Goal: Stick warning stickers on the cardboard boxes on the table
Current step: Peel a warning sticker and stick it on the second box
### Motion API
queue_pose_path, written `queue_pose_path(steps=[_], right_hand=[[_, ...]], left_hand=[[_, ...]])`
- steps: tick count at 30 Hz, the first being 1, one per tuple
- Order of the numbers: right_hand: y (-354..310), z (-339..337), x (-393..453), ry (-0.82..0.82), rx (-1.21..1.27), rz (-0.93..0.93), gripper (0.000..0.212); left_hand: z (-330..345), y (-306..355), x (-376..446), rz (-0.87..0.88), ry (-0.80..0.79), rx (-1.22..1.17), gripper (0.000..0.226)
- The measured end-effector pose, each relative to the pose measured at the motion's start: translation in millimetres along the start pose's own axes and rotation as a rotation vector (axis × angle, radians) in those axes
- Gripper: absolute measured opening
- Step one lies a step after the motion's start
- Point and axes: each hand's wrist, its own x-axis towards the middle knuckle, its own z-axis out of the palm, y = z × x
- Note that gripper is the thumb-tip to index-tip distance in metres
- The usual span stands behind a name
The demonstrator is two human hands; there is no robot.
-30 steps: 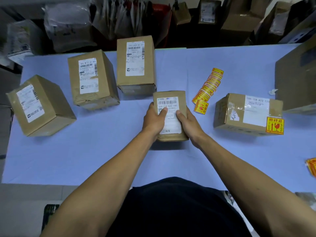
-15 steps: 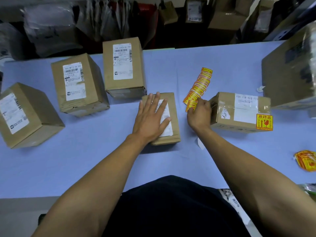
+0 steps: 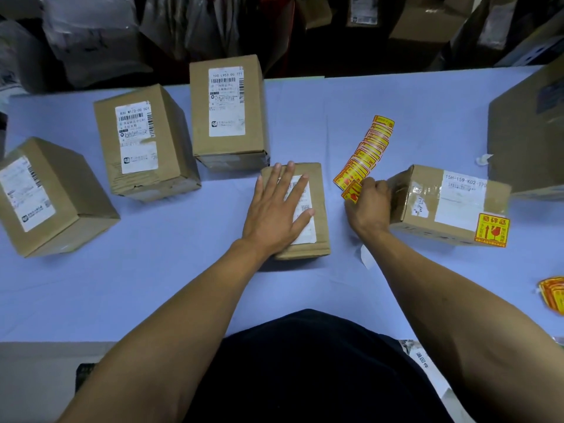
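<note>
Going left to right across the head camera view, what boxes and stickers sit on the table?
Far-left box → second box → tall box → small box under left hand → sticker strip → stickered box → big box.

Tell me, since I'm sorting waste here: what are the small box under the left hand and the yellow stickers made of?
Small box: looks like matte brown corrugated cardboard, with a folded seam edge and a white paper label. Yellow stickers: apparently glossy printed paper or film; faint sheen, material uncertain.

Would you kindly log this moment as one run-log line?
left hand flat on small box | right hand pinching sticker at strip | not yet applied
</note>
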Motion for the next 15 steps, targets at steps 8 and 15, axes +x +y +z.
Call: queue_pose_path(steps=[8,15], right_hand=[[-14,-26,-30,-0.190,0.528,0.020,0.010],[-37,-73,-79,-0.436,0.857,-0.179,0.012]], left_hand=[[-27,13,1,-0.060,0.010,-0.206,0.056],[-68,35,-18,-0.275,0.061,-0.970,0.023]])
